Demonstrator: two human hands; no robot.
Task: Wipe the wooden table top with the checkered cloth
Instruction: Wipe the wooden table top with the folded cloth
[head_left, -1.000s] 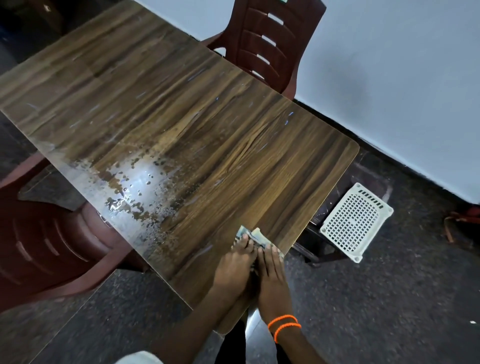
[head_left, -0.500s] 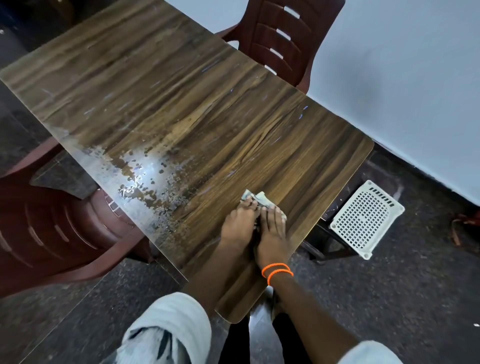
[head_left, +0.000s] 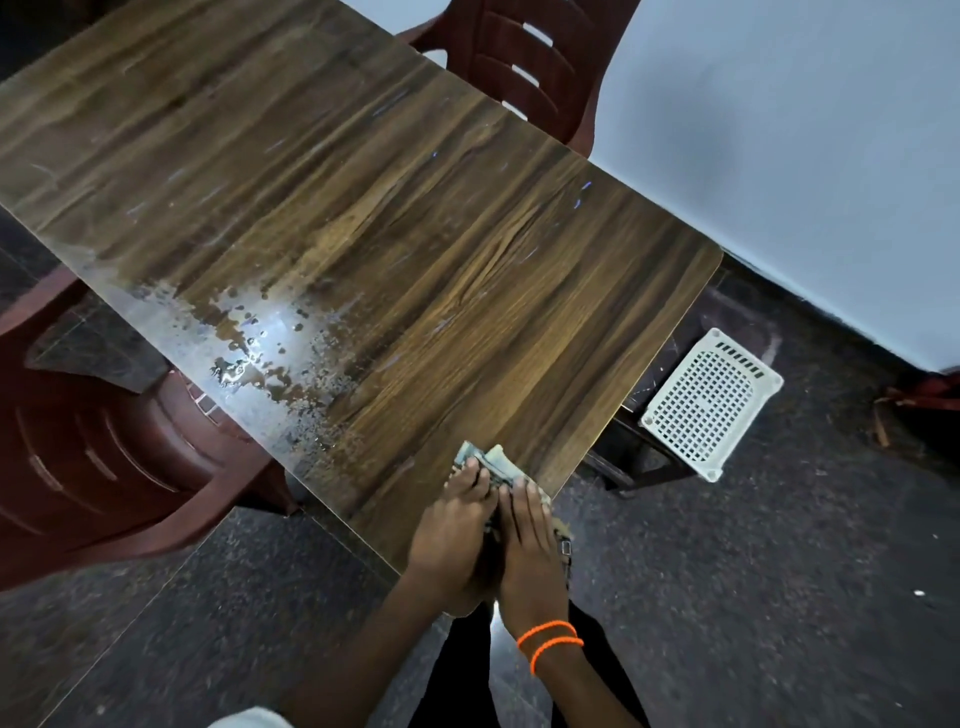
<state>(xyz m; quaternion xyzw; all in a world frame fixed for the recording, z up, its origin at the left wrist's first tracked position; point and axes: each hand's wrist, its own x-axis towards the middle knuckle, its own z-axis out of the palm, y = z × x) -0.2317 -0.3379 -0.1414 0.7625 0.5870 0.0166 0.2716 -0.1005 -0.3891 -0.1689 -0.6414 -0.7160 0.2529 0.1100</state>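
The wooden table top (head_left: 395, 218) fills most of the view, with a wet patch (head_left: 260, 338) near its left edge. A folded checkered cloth (head_left: 491, 460) lies at the near corner of the table. My left hand (head_left: 457, 525) and my right hand (head_left: 527, 545) lie side by side on it, fingers straight, pressing it flat onto the wood. Only the cloth's far end shows beyond my fingertips. Two orange bands circle my right wrist.
A dark red plastic chair (head_left: 535, 67) stands at the table's far side by the white wall. Another red chair (head_left: 93, 457) is tucked in at the left. A white perforated plastic stool (head_left: 711, 410) sits on the dark floor right of the table.
Both hands pushed the cloth forward over the table half a second ago. They have now drawn it back to the near corner.
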